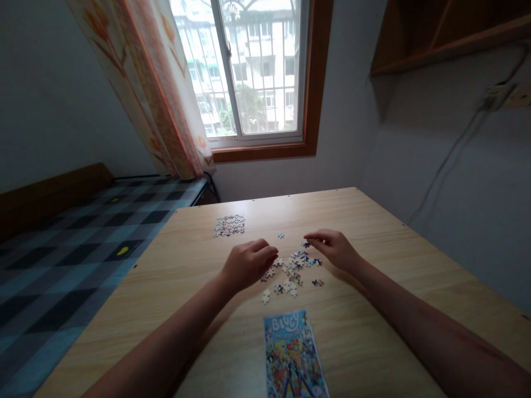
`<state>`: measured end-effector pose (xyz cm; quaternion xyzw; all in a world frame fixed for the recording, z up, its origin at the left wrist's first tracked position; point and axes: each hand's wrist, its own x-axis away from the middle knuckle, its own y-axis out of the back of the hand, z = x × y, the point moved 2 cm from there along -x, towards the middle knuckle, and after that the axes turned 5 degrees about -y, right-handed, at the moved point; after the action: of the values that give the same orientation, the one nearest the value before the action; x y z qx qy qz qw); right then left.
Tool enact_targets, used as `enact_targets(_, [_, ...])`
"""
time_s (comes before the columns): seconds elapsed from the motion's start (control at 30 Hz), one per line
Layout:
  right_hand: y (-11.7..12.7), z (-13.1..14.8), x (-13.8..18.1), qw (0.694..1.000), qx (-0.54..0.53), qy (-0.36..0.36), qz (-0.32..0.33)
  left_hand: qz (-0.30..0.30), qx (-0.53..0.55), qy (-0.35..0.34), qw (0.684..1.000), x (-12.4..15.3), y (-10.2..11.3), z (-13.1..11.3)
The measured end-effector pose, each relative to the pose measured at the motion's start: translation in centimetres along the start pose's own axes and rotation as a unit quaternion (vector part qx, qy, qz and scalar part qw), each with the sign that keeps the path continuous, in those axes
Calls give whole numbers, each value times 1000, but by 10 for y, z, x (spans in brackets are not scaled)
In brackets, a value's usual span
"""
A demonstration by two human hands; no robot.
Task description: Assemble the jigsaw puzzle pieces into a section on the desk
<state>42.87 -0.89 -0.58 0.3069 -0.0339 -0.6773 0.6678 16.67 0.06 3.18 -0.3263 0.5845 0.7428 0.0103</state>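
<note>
On a light wooden table (pixel 373 232) lies a small heap of loose puzzle pieces (pixel 292 271). My left hand (pixel 248 262) hovers at the heap's left side, fingers curled together in a pinch; whether a piece is inside is hidden. My right hand (pixel 334 247) reaches in from the right and pinches a small piece (pixel 306 244) at the heap's far edge. A partly joined block of pieces (pixel 229 225) sits further back on the left. A colourful reference picture (pixel 294 354) marked "Bluey" lies near the front edge.
A bed with a blue and black checked cover (pixel 62 260) stands to the left of the table. Behind is a window (pixel 257 66) with a patterned curtain (pixel 157 94). A wooden shelf (pixel 448 33) hangs on the right wall above a cable.
</note>
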Motion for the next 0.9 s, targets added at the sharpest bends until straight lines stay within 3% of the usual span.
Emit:
enact_targets(0.13, [-14, 8, 6, 989, -125, -69, 46, -45, -4, -71, 996, -4, 7, -20])
enact_targets(0.3, [-33, 30, 17, 965, -215, -97, 114, -83, -8, -143, 986, -5, 13, -36])
enact_targets(0.57, [-43, 34, 23, 937, -289, -147, 129, -83, -67, -181, 978, -4, 17, -47])
enact_targets(0.67, [-46, 34, 25, 943, -271, -139, 130, -90, -79, -185, 976, -4, 19, -48])
enact_targets(0.77, [-41, 32, 25, 970, -196, -100, 98, -74, -94, -169, 978, 0, 19, -35])
enact_targets(0.9, [-20, 18, 17, 994, -86, -62, -4, -8, -95, -36, 995, 11, 14, 11])
